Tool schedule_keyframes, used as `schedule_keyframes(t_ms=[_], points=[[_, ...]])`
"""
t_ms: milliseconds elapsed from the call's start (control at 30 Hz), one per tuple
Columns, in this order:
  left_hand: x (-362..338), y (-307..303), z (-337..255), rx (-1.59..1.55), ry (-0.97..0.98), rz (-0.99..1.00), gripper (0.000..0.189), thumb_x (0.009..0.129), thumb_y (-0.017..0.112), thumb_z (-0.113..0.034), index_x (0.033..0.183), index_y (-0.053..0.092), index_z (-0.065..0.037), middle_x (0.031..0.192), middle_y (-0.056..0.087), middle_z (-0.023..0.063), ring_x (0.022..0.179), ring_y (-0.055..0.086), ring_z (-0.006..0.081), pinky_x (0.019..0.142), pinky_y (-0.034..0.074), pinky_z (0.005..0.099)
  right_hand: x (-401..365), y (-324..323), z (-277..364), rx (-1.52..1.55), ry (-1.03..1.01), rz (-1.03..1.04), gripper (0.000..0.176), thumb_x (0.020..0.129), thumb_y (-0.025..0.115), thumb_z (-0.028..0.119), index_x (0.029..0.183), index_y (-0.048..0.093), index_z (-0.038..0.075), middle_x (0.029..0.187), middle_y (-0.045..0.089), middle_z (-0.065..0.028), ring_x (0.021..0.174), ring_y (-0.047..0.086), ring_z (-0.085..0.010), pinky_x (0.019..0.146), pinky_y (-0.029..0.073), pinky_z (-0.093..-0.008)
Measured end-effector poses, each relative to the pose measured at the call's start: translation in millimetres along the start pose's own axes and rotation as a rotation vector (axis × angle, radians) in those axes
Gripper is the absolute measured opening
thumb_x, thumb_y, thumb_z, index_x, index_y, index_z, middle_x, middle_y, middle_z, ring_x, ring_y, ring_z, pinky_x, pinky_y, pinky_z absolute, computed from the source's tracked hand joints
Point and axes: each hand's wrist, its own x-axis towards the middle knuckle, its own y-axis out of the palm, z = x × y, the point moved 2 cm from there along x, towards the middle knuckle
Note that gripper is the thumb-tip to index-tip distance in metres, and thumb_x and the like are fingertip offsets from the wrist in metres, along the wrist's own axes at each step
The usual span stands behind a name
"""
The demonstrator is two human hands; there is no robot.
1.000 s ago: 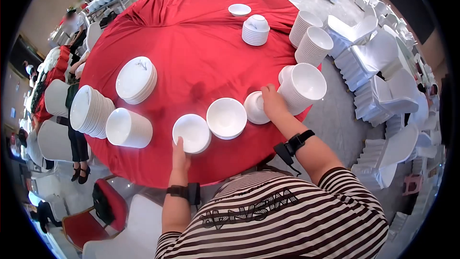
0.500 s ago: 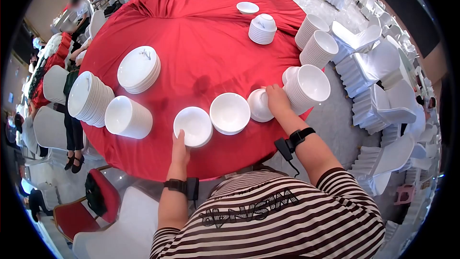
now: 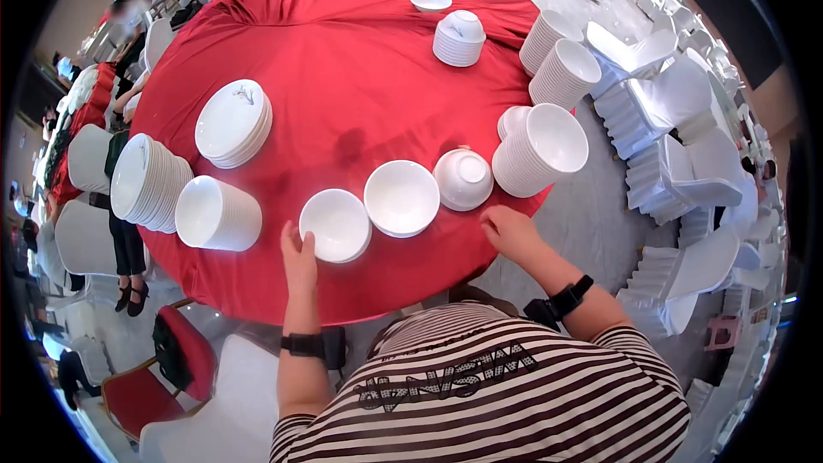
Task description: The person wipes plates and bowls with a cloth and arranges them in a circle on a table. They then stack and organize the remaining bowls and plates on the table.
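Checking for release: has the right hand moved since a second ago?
Yes: right hand pulled back from the overturned white ceramic bowl toward the body.

a person's left hand [image 3: 299,259] touches a shallow white ceramic bowl [image 3: 336,225] on the red-clothed round worktop [image 3: 360,60]; the right hand [image 3: 511,231] hovers empty.

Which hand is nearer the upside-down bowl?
Right. The right hand sits just below-right of the upside-down bowl, not touching it; the left hand is farther left, beside an upright bowl.
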Motion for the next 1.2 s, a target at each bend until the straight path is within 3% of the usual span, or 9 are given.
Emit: schedule_keyframes(t_ms=[100,233,467,667,767,867,967,1067,1200], points=[[-14.6,2.6,-55.2,0.095,0.178,-0.024,0.043,0.086,0.049,-0.008,0.127,0.039,0.0,0.128,0.043,0.0165,0.119,0.041,0.0241,0.099,0.033,0.034,-19.9,9.4,-23.1,0.038,0.057,0.03,0.016,0.077,0.058,0.016,0.089,0.057,0.005,0.084,0.06,-0.0135,0.079,0.058,-0.0311,0.068,0.047,-0.0393],[-26.2,43.7,-124.0,0.034,0.293,0.28,0.03,0.085,0.049,-0.006,0.114,0.05,0.001,0.112,0.054,0.0127,0.102,0.053,0.0182,0.088,0.04,0.0291,-33.6,19.4,-48.4,0.034,0.091,0.164,0.018,0.077,0.058,0.017,0.092,0.058,0.007,0.085,0.061,-0.0116,0.081,0.059,-0.0295,0.069,0.047,-0.0394],[5.8,181.6,-182.3,0.347,0.201,0.725,0.018,0.084,0.055,-0.014,0.094,0.06,0.001,0.085,0.063,0.0072,0.082,0.058,0.0137,0.075,0.045,0.0265,-35.1,21.7,-88.7,0.134,0.093,0.261,0.018,0.078,0.057,0.017,0.092,0.058,0.007,0.084,0.061,-0.0111,0.078,0.059,-0.0293,0.067,0.047,-0.039],[66.1,296.9,-128.0,0.78,0.338,0.784,0.016,0.079,0.058,-0.015,0.09,0.062,-0.003,0.085,0.063,0.0132,0.081,0.06,0.0251,0.072,0.047,0.0342,-32.0,8.4,-129.9,0.27,-0.013,0.29,0.019,0.078,0.058,0.015,0.095,0.059,0.007,0.082,0.061,-0.0121,0.074,0.059,-0.029,0.065,0.047,-0.0373],[85.1,328.2,-99.3,1.022,0.601,0.854,0.015,0.078,0.059,-0.015,0.088,0.063,-0.005,0.085,0.062,0.0141,0.08,0.059,0.0289,0.07,0.046,0.0366,-37.0,3.0,-163.5,0.339,0.054,0.277,0.021,0.077,0.058,0.012,0.097,0.059,0.006,0.082,0.061,-0.013,0.073,0.06,-0.0278,0.065,0.047,-0.0364],[99.9,345.4,-77.6,1.194,0.633,0.994,0.016,0.076,0.06,-0.019,0.085,0.063,-0.006,0.085,0.061,0.0144,0.081,0.058,0.0318,0.069,0.046,0.0397,-50.0,-3.3,-199.0,0.368,0.168,0.242,0.022,0.077,0.058,0.011,0.098,0.059,0.004,0.083,0.061,-0.0136,0.071,0.06,-0.0271,0.065,0.048,-0.0358],[101.4,359.2,-76.8,1.361,0.456,1.097,0.025,0.075,0.066,-0.031,0.081,0.061,-0.007,0.084,0.062,0.0117,0.084,0.059,0.0286,0.071,0.047,0.0396,-58.1,-10.7,-227.4,0.336,0.223,0.226,0.022,0.077,0.058,0.01,0.098,0.059,0.003,0.082,0.061,-0.0136,0.071,0.06,-0.027,0.064,0.048,-0.0352],[104.6,364.1,-66.7,1.324,0.533,1.098,0.03,0.074,0.066,-0.037,0.08,0.062,-0.007,0.083,0.063,0.0115,0.082,0.06,0.0282,0.07,0.048,0.0396,-63.4,-11.4,-244.1,0.278,0.266,0.231,0.022,0.077,0.059,0.01,0.098,0.059,0.004,0.081,0.062,-0.0132,0.071,0.06,-0.0269,0.064,0.048,-0.0353],[103.3,369.1,-57.1,1.342,0.575,1.113,0.021,0.073,0.066,-0.03,0.077,0.064,-0.009,0.082,0.064,0.0119,0.083,0.061,0.0293,0.07,0.049,0.0408,-63.0,-9.7,-249.0,0.25,0.32,0.186,0.021,0.078,0.058,0.013,0.097,0.06,0.006,0.08,0.062,-0.0141,0.074,0.06,-0.029,0.065,0.048,-0.0373]])
